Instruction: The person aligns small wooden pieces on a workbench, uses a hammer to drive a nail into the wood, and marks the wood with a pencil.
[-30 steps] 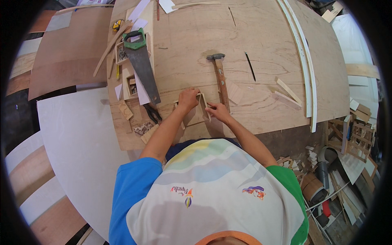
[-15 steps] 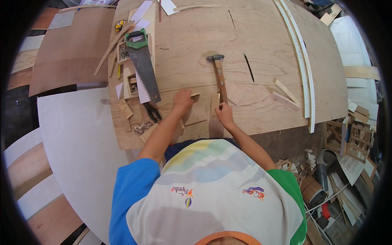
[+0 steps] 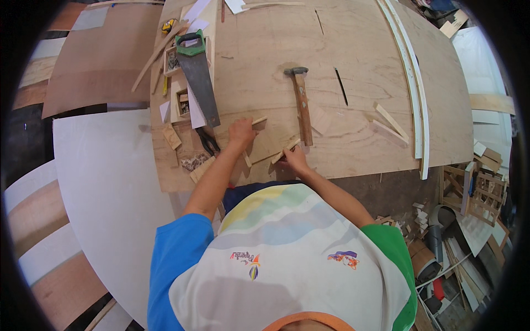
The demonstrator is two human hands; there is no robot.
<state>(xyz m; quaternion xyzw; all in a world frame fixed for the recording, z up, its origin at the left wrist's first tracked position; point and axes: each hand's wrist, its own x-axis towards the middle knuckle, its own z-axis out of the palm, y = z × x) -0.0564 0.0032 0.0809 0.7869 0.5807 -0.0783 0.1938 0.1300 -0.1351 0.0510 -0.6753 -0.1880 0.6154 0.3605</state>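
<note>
My left hand (image 3: 242, 133) is closed on a short wood strip (image 3: 260, 119) whose end sticks out to the right. My right hand (image 3: 297, 159) pinches another wood strip (image 3: 284, 151), slanted across the tabletop just below the hammer (image 3: 303, 107). Between the hands lies a thin flat piece of plywood (image 3: 265, 138). A narrow wood stick (image 3: 247, 159) rests beneath my left wrist. The hammer lies with its head at the far end and its handle towards me. My fingertips are partly hidden on both sides.
On the plywood table (image 3: 364, 60), a green-handled saw (image 3: 200, 83) overlaps small wooden boxes at the left, above black-handled pliers (image 3: 207, 140). A dark pencil (image 3: 342, 86) and wood offcuts (image 3: 392, 121) lie right of the hammer. Long white-edged strips (image 3: 409, 83) run along the right.
My right hand has swung its strip from pointing away to a slant, bringing it left and nearer to me. My left hand has shifted slightly, and its strip is angled a little more.
</note>
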